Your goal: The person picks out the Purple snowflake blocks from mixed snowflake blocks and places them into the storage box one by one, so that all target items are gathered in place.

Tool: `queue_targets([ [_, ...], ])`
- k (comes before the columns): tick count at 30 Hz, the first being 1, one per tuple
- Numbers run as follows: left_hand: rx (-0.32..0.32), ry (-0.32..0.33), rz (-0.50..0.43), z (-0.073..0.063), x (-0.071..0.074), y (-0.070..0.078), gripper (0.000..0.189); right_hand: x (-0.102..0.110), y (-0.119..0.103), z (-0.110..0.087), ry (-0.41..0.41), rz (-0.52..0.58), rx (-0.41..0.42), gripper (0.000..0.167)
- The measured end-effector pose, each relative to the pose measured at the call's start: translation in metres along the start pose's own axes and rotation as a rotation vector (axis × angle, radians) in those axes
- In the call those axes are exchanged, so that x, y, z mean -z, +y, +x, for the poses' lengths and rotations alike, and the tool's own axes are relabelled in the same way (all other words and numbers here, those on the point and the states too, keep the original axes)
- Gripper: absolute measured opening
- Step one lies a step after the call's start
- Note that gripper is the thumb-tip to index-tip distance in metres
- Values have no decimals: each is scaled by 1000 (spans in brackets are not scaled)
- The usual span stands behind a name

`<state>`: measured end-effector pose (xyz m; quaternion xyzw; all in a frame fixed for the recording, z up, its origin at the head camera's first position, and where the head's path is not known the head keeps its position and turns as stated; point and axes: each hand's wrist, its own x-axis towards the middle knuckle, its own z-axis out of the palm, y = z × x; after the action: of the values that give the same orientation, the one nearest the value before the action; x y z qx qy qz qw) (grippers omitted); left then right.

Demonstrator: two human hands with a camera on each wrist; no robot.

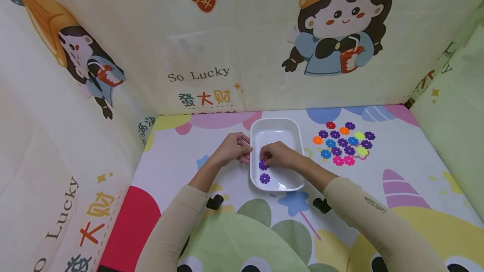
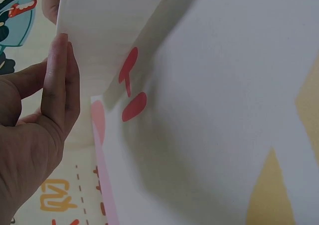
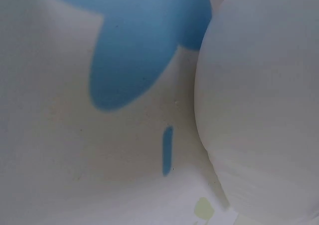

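A white rectangular tray stands at the middle of the table. My left hand touches its left side; in the left wrist view that left hand has straight fingers against the tray's wall. Inside the tray, my right hand pinches a purple snowflake disc, partly covered by the fingertips. Just below it, another purple snowflake disc lies flat on the tray's floor. Only the tray's outer side and the tabletop show in the right wrist view, without the hand.
To the right of the tray, several loose snowflake discs lie spread out in purple, blue, orange, yellow, pink and red. A printed cloth hangs behind the table and along both sides. Cartoon shapes cover the tablecloth.
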<state>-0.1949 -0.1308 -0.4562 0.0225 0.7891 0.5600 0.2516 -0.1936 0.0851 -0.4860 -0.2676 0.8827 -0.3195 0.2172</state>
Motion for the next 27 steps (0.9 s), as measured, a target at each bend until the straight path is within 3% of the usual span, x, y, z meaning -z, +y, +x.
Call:
queue_targets([
  [9, 0, 3, 2, 1, -1, -1, 29, -3, 0, 1, 1, -11, -31, 8],
  [27, 12, 5, 16, 1, 1, 0, 30, -2, 1, 0, 11, -7, -2, 8],
])
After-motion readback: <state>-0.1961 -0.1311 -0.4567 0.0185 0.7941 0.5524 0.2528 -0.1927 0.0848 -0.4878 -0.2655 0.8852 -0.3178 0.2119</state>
